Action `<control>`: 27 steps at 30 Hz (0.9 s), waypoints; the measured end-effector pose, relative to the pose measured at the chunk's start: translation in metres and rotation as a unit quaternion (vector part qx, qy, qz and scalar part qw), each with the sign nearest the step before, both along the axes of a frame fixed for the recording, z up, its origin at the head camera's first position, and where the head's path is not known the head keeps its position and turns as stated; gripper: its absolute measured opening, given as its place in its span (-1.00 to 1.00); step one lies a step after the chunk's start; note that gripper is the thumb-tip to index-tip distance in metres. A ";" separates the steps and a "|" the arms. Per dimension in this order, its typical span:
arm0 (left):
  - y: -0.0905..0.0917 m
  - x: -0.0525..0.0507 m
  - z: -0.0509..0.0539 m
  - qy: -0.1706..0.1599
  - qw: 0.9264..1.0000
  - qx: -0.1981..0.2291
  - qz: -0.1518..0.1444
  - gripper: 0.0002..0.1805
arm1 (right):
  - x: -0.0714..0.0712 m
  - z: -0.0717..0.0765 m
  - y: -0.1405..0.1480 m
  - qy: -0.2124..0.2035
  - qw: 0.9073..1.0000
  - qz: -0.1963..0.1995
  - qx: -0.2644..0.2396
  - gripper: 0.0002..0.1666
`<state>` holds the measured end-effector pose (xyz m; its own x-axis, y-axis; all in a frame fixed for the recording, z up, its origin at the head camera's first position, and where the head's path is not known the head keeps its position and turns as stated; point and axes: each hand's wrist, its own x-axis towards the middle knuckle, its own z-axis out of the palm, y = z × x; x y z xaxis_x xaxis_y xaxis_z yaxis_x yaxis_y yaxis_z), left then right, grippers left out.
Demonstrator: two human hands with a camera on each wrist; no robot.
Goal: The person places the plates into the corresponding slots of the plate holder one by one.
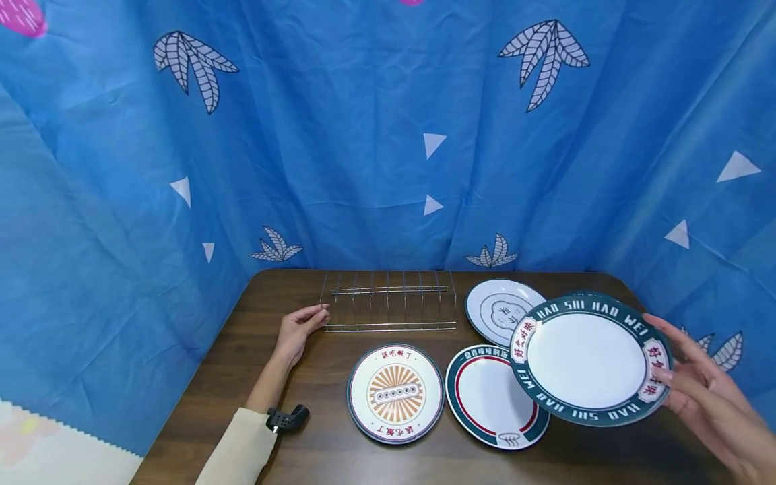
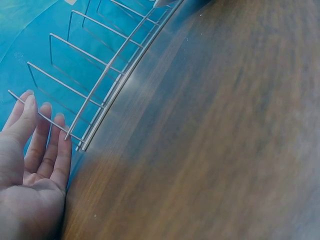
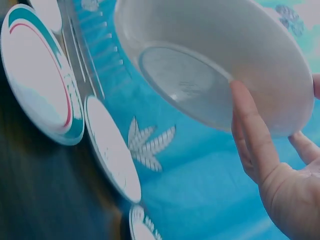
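My right hand [image 1: 706, 391] grips the right edge of a white plate [image 1: 585, 360] with a lettered dark green rim, held up above the table. In the right wrist view that plate's pale underside [image 3: 185, 75] faces the camera, with fingers [image 3: 255, 127] spread against it. At the left end of a wire dish rack [image 1: 388, 328], my left hand [image 1: 298, 330] pinches the end wire between thumb and forefinger. The left wrist view shows the rack's thin metal loops [image 2: 90, 42] holding nothing near that hand.
On the brown table [image 1: 242, 377] lie a sunburst-patterned plate [image 1: 397, 394], a red-ringed plate [image 1: 485, 391] and a white plate with a grey motif [image 1: 497, 306]. Another lettered plate [image 3: 140, 227] lies farther right. Blue curtain [image 1: 376, 135] hangs behind and at the sides.
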<state>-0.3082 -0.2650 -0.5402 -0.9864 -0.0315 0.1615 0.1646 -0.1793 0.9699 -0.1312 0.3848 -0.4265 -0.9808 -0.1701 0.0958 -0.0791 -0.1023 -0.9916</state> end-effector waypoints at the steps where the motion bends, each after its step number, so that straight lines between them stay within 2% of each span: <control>1: 0.000 0.000 0.000 0.000 1.000 -0.001 0.000 -0.64 | -0.003 0.003 -0.005 0.007 1.000 0.010 -0.012 -0.19; 5: -0.001 0.001 0.003 -0.013 1.000 0.008 0.000 -0.66 | -0.012 0.014 -0.025 0.042 0.996 0.056 -0.064 -0.18; 9: -0.001 0.001 0.001 -0.009 1.000 0.010 0.001 -0.69 | -0.019 0.022 -0.043 0.050 0.993 0.079 -0.075 -0.19; 14: 0.000 0.001 0.000 0.007 1.000 0.006 -0.002 -0.74 | -0.027 0.032 -0.065 0.052 0.995 0.075 -0.046 -0.21; 20: 0.002 0.000 0.001 0.006 1.000 0.018 0.002 -0.75 | -0.039 0.042 -0.091 0.054 0.997 0.057 -0.014 -0.22; 27: 0.001 0.001 0.001 0.004 1.000 0.014 -0.001 -0.73 | -0.052 0.054 -0.119 0.048 0.997 0.057 -0.006 -0.21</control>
